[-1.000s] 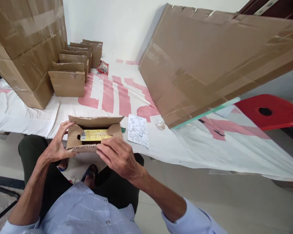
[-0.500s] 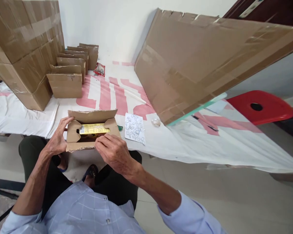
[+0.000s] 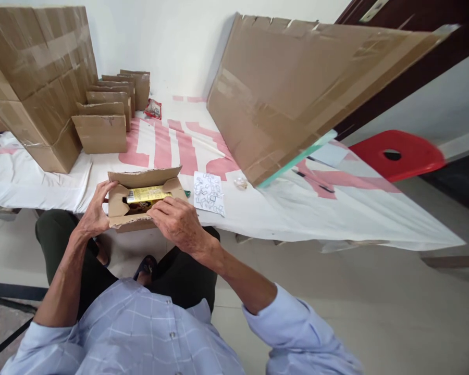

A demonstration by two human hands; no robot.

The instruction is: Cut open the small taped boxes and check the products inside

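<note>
A small open cardboard box (image 3: 140,227) sits at the table's front edge with its flaps raised. Inside lies a yellow printed packet (image 3: 146,194) with a barcode at its left end. My left hand (image 3: 94,213) grips the box's left end, its thumb and fingers spread around the corner. Over the front right rim, the fingers of my right hand (image 3: 177,221) are bent closed, their tips close to the packet. Whether those tips touch the packet, I cannot tell.
A white sheet of stickers or labels (image 3: 209,194) lies right of the box. Behind stand several open cardboard boxes (image 3: 101,134) and taped stacked cartons (image 3: 42,88). A large cardboard panel (image 3: 293,88) leans at the right, near a red stool (image 3: 410,156). A red packet (image 3: 153,109) lies further back.
The view has shifted slightly. The box has tilted a little so more of its front side shows; both hands stay at it in nearly the same places.
</note>
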